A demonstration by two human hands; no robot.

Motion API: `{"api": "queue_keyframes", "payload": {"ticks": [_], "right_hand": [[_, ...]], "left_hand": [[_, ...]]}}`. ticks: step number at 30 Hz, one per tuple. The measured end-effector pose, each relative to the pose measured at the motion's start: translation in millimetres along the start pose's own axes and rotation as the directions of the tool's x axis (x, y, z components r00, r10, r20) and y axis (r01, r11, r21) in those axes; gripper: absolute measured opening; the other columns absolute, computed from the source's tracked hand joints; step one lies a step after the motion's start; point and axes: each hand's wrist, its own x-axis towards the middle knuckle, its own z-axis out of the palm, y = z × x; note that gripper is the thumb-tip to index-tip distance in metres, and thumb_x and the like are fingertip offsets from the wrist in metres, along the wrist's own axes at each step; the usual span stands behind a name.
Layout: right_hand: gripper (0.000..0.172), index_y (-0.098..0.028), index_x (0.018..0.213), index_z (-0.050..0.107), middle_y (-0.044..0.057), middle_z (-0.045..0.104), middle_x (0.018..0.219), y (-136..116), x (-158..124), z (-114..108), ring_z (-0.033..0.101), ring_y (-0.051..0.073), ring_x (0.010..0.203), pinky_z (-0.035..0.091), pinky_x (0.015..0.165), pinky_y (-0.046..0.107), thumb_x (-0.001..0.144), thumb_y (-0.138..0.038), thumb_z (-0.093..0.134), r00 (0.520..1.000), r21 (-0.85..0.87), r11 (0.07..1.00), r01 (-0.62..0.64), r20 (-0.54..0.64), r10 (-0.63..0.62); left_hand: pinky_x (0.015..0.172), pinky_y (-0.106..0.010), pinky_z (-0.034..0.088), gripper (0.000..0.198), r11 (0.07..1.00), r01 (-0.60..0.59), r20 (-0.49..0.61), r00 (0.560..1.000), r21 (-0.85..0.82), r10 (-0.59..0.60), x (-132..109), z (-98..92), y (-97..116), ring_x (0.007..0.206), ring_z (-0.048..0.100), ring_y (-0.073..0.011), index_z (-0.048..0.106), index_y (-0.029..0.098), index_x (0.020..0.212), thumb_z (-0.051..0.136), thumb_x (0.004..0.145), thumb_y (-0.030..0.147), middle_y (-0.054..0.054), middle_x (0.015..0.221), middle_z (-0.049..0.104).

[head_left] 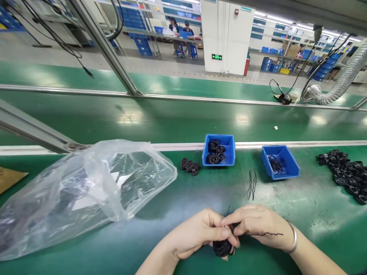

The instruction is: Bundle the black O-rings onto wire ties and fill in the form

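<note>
green exit sign [216, 57] beyond black rubber rings [222, 247]

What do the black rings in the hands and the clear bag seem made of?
The black rings look like rubber, their surface dull, though this view cannot confirm it. The clear bag seems thin plastic film: see-through, glossy, crinkled.

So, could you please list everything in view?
clear plastic bag: one, transparent, left on the green bench
bin of rubber rings: one, blue, bench centre
bin of thin coils: one, blue, right of it
loose rings: small heap, black, left of first bin
wavy strips: two, black, beside second bin
rubber parts: large pile, black, bench right
cardboard: one, tan, far left
co-workers: two, dark blue, background
ring bundle: one, black, in the hands
left hand: one, bare, gripping ring bundle
right hand: one, silver bangle, pinching another wavy strip
</note>
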Motion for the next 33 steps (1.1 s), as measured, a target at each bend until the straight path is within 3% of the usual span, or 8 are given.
{"api": "queue_keyframes", "payload": {"ticks": [4,9,14,19,22,28,31,33], "right_hand": [[0.023,-0.018,0.109,0.063,0.014,0.067,0.122,-5.0,1.7,-3.1,0.064,0.017,0.11,0.051,0.092,0.031,0.1,-0.014,0.043,1.0,-0.094,0.996,0.001,0.018,0.001],[0.026,-0.019,0.113,0.062,0.013,0.067,0.122,-4.5,-2.2,-3.9,0.063,0.018,0.11,0.051,0.092,0.032,0.098,-0.008,0.043,1.0,-0.24,0.97,-0.024,-0.024,0.018],[0.027,-0.02,0.115,0.064,0.012,0.067,0.124,-0.4,-5.5,-2.8,0.062,0.019,0.113,0.051,0.094,0.033,0.098,-0.01,0.046,0.997,-0.269,0.962,-0.053,-0.06,0.038],[0.028,-0.024,0.124,0.062,0.01,0.068,0.121,-0.4,-3.1,-2.0,0.065,0.02,0.108,0.053,0.093,0.033,0.097,-0.023,0.053,0.975,-0.186,0.962,-0.2,-0.132,0.178],[0.028,-0.024,0.123,0.062,0.011,0.07,0.115,-2.2,-2.4,-1.3,0.067,0.022,0.099,0.054,0.087,0.034,0.097,-0.025,0.055,0.96,-0.221,0.942,-0.252,-0.176,0.216],[0.025,-0.021,0.111,0.068,0.012,0.072,0.096,-0.6,-6.2,1.7,0.064,0.021,0.087,0.052,0.075,0.034,0.099,-0.017,0.047,0.994,-0.436,0.895,-0.091,-0.089,0.058],[0.025,-0.019,0.105,0.069,0.01,0.072,0.091,3.0,-6.2,2.7,0.064,0.019,0.083,0.051,0.072,0.031,0.1,-0.017,0.044,0.991,-0.406,0.909,-0.093,-0.129,0.044],[0.022,-0.019,0.097,0.069,0.008,0.071,0.084,5.3,-4.7,3.7,0.065,0.017,0.078,0.051,0.071,0.03,0.1,-0.021,0.047,0.968,-0.316,0.93,-0.188,-0.22,0.12]], "left_hand": [[0.068,-0.025,0.054,0.031,0.999,0.043,0.029,0.999,0.017,-0.044,-0.2,-1.6,3.1,0.063,0.069,-0.0152,0.08,0.012,0.088,0.075,0.079,0.041,-0.009,0.079,0.076],[0.08,-0.033,0.058,0.022,0.998,-0.002,-0.034,0.999,-0.06,0.0,-2.6,2.8,11.4,0.085,0.067,-0.0187,0.078,0.015,0.09,0.076,0.078,0.034,-0.007,0.091,0.073],[0.071,-0.03,0.06,0.019,0.994,-0.035,-0.08,0.996,-0.105,0.027,-2.3,5.9,12.1,0.083,0.066,-0.0181,0.075,0.013,0.087,0.075,0.079,0.03,-0.008,0.086,0.07],[0.066,-0.027,0.06,0.021,0.978,-0.101,-0.166,0.984,-0.182,0.07,1.6,3.4,9.0,0.077,0.067,-0.0164,0.068,0.014,0.09,0.077,0.078,0.03,-0.005,0.08,0.069],[0.062,-0.027,0.059,0.025,0.973,-0.126,-0.228,0.97,-0.194,0.08,4.3,2.6,6.9,0.071,0.067,-0.0156,0.063,0.015,0.087,0.079,0.077,0.031,-0.004,0.076,0.068],[0.069,-0.028,0.055,0.029,0.989,-0.045,-0.219,0.976,-0.14,0.013,5.9,5.5,3.7,0.068,0.068,-0.014,0.06,0.016,0.084,0.08,0.076,0.036,-0.003,0.078,0.071],[0.074,-0.027,0.051,0.026,0.995,-0.104,-0.243,0.965,0.008,0.103,7.3,5.2,2.3,0.074,0.066,-0.0138,0.061,0.017,0.084,0.078,0.077,0.034,-0.002,0.081,0.07],[0.074,-0.026,0.05,0.019,0.968,-0.161,-0.268,0.94,0.195,0.21,9.0,5.5,0.5,0.08,0.064,-0.0146,0.062,0.018,0.085,0.075,0.079,0.031,-0.002,0.085,0.069]]}}
